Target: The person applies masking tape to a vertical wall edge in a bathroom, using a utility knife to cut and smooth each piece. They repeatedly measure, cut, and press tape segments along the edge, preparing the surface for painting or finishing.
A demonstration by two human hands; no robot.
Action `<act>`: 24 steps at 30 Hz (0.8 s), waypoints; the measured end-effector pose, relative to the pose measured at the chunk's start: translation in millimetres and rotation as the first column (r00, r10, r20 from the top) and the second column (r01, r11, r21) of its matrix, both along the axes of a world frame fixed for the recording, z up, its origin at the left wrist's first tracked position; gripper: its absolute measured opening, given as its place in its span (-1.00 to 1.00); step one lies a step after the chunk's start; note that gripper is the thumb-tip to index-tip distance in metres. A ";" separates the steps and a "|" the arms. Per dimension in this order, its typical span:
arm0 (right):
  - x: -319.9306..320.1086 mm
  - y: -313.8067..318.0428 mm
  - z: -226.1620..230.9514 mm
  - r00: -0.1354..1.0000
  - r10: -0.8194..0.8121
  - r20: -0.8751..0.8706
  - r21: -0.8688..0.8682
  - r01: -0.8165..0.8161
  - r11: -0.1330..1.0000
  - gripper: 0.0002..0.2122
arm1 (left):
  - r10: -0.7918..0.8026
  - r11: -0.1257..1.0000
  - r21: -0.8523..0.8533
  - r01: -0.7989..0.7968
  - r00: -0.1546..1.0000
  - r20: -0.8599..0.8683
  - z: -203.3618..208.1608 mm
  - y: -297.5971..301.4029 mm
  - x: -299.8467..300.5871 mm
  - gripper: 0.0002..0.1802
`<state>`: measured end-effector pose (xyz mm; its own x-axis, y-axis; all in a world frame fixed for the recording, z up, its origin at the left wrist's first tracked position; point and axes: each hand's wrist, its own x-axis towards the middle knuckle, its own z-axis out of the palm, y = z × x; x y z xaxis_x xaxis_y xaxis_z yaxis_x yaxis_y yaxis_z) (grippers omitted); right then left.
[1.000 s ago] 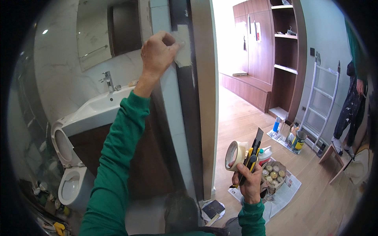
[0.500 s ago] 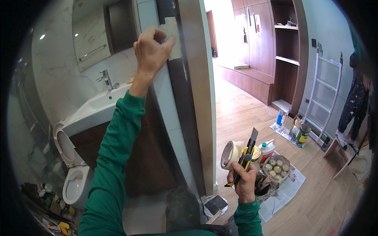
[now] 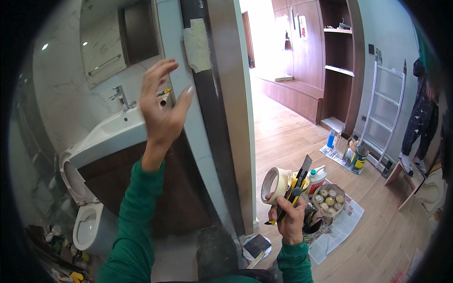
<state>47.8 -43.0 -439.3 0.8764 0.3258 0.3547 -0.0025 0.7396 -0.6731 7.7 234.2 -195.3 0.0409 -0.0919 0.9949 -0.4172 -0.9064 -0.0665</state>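
Fingers apart and holding nothing, my left hand (image 3: 163,106) hovers just left of the dark door frame (image 3: 207,89), below and beside a patch of cream masking tape (image 3: 197,45) stuck on it. In my right hand (image 3: 290,217), low on the right, is a yellow and black utility knife (image 3: 293,191) with its wide blade (image 3: 306,165) pointing up. The same hand holds a roll of masking tape (image 3: 267,185) by its ring, next to the knife.
A white washbasin (image 3: 111,137) and a toilet (image 3: 89,226) stand on the left. Past the frame, several cans (image 3: 330,198) sit on newspaper (image 3: 347,221). A ladder (image 3: 384,108) leans at the right wall, near a person (image 3: 420,108) on a small wooden stand (image 3: 401,188).
My left hand has let go of the tape patch and moved down and left, its fingers opening. The right hand still holds the knife and tape roll.
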 end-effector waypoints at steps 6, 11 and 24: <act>6.6 8.9 -0.8 1.000 -0.028 -0.009 -0.008 0.028 1.000 -0.70 | -0.665 0.732 -0.066 0.678 0.732 0.152 -59.8 -106.5 -138.6 -0.75; 3.4 17.2 3.4 0.999 -0.014 -0.047 -0.034 0.012 0.999 -0.70 | -0.786 0.618 -0.176 0.766 0.601 -0.147 -50.6 -129.2 -189.9 -0.86; -19.6 8.0 -19.6 0.990 0.127 -0.062 0.008 -0.127 0.992 -0.75 | -0.667 0.744 -0.437 0.506 0.605 -0.435 -118.4 -58.8 -88.9 -0.59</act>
